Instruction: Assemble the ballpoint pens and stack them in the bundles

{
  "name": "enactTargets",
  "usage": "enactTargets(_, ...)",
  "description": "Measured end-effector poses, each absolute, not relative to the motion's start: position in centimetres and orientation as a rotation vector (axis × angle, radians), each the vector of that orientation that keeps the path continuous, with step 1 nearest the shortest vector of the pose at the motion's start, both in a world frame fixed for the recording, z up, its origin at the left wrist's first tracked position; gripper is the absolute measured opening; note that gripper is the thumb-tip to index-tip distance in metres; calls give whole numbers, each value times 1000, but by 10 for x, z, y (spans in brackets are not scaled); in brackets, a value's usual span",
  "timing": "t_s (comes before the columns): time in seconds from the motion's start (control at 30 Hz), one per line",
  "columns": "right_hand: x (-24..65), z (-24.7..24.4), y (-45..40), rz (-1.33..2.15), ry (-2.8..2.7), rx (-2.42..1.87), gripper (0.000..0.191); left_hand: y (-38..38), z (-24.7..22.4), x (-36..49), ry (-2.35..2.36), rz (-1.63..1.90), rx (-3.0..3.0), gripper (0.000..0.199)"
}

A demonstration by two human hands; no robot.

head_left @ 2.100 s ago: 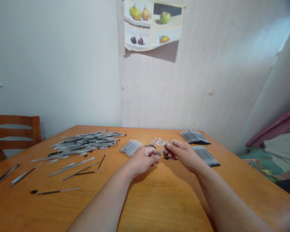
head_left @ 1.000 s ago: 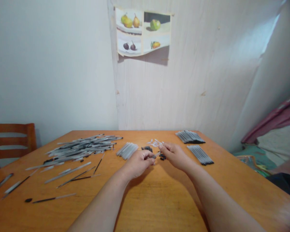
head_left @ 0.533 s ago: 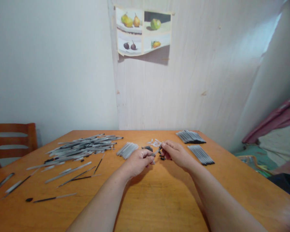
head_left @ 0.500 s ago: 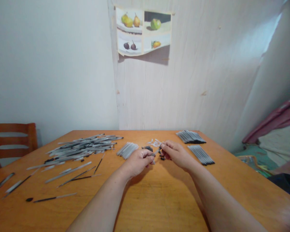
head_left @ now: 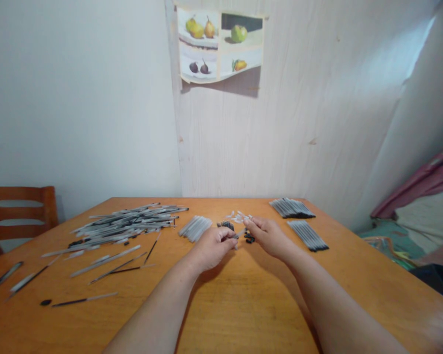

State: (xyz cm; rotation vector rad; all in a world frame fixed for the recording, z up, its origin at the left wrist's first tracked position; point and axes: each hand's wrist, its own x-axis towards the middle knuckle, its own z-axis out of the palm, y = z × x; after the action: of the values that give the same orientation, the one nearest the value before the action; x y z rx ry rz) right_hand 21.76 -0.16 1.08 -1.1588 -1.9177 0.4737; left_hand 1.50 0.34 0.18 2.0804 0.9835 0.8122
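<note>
My left hand (head_left: 213, 248) is closed, thumb and fingers pinching a translucent pen barrel (head_left: 239, 234) whose end points toward my other hand. My right hand (head_left: 268, 237) is closed in a pinch just beyond that end; whatever its fingertips hold is too small to make out. Below the right fingers lie several small black plugs (head_left: 249, 239). Small clear-white pieces (head_left: 239, 216) are scattered just behind the hands. A cluster of short black parts (head_left: 226, 225) sits behind the left fingers. Left of it, clear barrels (head_left: 195, 228) are laid side by side.
A loose heap of pens (head_left: 133, 221) covers the table's back left. Nearer lie stray refills (head_left: 74, 301) and a dark cap (head_left: 46, 302). Two rows of black-ended pens, a back row (head_left: 291, 208) and a front row (head_left: 307, 236), are at right. A chair (head_left: 18, 211) stands left.
My right fingers have shifted slightly away from the pen barrel's end, and the dark piece at their tips no longer shows. My left hand stays almost in place.
</note>
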Motion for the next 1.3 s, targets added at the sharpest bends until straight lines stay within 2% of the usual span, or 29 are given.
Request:
enactTargets(0.3,217,19,-12,838,-1785,-1102,40,-1,2,14,905,778,1806,35)
enactTargets(0.43,219,16,-8,675,-1872,-1139,39,0,0,14,919,762,1820,35)
enactTargets(0.6,216,12,-4,356,-1982,-1163,34,3,0,13,1014,824,2076,24)
enactTargets(0.73,212,10,-2,317,-1992,-1166,33,2,0,12,1093,890,2235,21)
enactTargets(0.9,211,9,-1,417,-1903,-1180,42,2,-1,14,1089,915,2258,23)
enactTargets(1.13,215,13,-7,800,-1729,-1129,45,7,-3,13,992,848,2044,32)
enactTargets(1.3,215,13,-7,745,-1806,-1144,45,9,-8,13,953,794,2007,37)
